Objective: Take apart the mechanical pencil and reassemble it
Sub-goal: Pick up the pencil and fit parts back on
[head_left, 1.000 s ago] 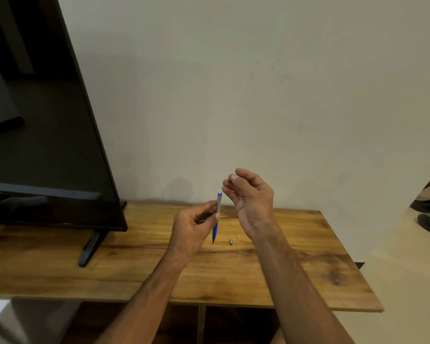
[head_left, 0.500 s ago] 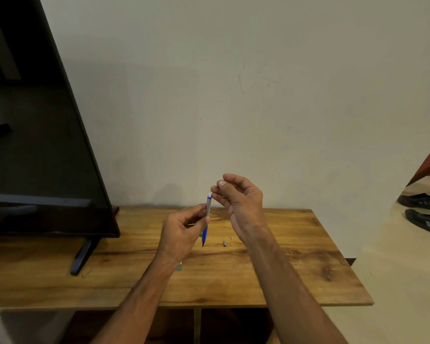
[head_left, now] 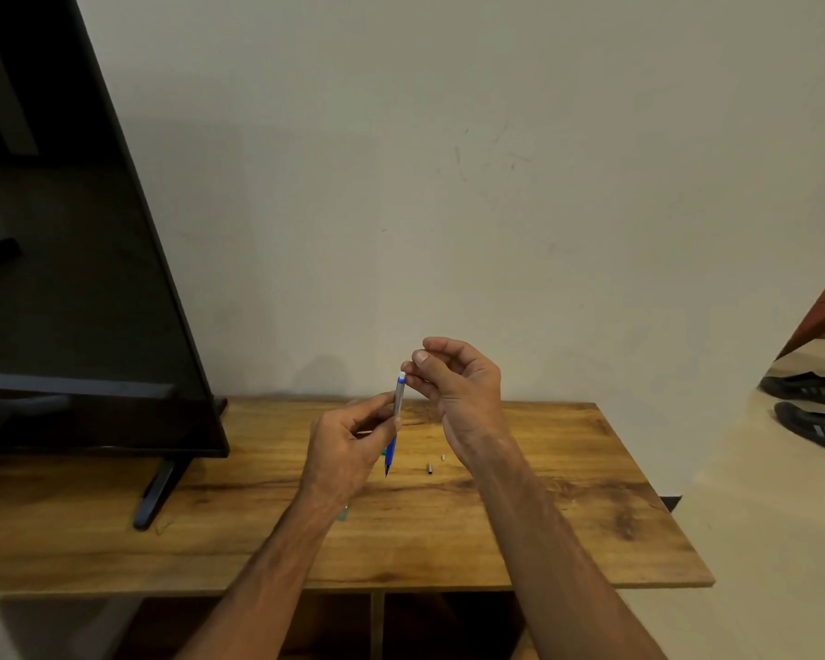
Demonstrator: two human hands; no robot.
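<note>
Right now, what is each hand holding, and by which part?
The left hand grips the mechanical pencil at mid-barrel, tip down. Fingertips of the right hand meet the white end piece on top; a firm pinch cannot be told.

Your single head-worn camera looks forward and down over the wooden table (head_left: 544,540) toward the wall (head_left: 448,183). It sits close: your left hand (head_left: 348,450) and right hand (head_left: 458,388) meet mid-frame.

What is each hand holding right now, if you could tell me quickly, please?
Left hand: closed, holding the pencil by its barrel, tip down.
Right hand: closed, fingertips pinching the white piece on the pencil's top end.
</note>
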